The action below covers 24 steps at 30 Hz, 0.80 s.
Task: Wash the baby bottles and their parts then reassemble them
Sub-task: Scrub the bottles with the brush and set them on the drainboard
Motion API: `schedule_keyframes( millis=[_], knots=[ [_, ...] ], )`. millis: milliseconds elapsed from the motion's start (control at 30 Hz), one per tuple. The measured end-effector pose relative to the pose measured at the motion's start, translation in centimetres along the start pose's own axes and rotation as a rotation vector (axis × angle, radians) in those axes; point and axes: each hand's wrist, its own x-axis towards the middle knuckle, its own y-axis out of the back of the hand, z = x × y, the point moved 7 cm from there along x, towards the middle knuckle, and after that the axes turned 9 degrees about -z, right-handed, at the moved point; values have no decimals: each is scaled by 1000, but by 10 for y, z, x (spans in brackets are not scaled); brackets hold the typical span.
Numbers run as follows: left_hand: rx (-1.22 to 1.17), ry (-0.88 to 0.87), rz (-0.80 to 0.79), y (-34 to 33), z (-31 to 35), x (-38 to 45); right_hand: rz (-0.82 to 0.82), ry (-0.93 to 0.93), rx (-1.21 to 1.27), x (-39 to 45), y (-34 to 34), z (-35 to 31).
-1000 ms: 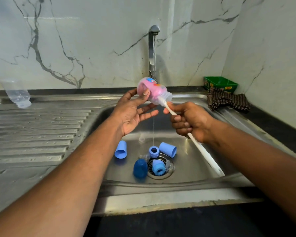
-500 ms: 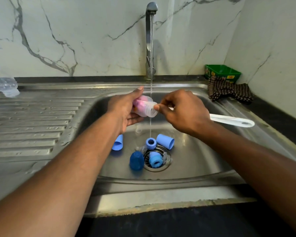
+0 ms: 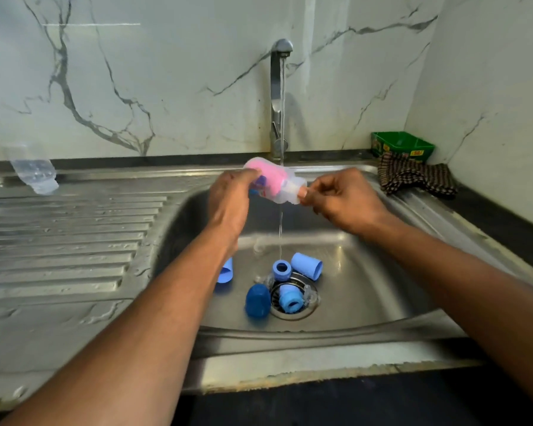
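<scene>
Over the sink basin [image 3: 382, 287], the left hand [image 3: 228, 204] grips a clear baby bottle [image 3: 274, 186], pink inside, lying sideways under the tap's [image 3: 279, 96] thin stream; the right hand's [image 3: 345, 201] grip pinches at its mouth.

Home kitchen: steel sink [image 3: 366, 305], marble backsplash [image 3: 166, 87].

The basin floor around the drain [image 3: 293, 295] is crowded by blue bottle parts [image 3: 306, 265]. Bare steel is left at the basin's right. The middle is crossed by the water stream [image 3: 281, 118] beneath the tap [image 3: 277, 96]. The ribbed drainboard [image 3: 68, 241] at left lies open, a clear bottle [image 3: 34, 173] at its far edge.
</scene>
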Motion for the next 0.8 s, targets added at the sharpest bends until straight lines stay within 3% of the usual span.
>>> schedule_keyframes(
  millis=[100, 200, 367, 433, 533, 633, 733, 800],
  knots=[
    [-60, 124, 94, 10, -2, -5, 56, 108, -240, -2, -3, -6],
    [-231, 209, 36, 3, -14, -3, 77, 128, -274, -4, -8, -7],
    [-547, 25, -262, -14, -1, 2, -59, -81, 345, -5, -6, 8],
    [-364, -23, -229, -16, -5, 2, -97, -143, 378, -9, -5, 16],
    [8, -45, -24, -7, -5, 2, -5, -75, 27, -5, 3, 13],
    [150, 14, 98, 5, -3, 3, 85, 70, -380, -8, 5, -5],
    [6, 133, -32, 2, -15, 10, 133, 79, -775, -15, 2, -20],
    [-125, 135, -141, -4, -18, 11, 144, 86, -737, -14, 6, -22]
  ],
)
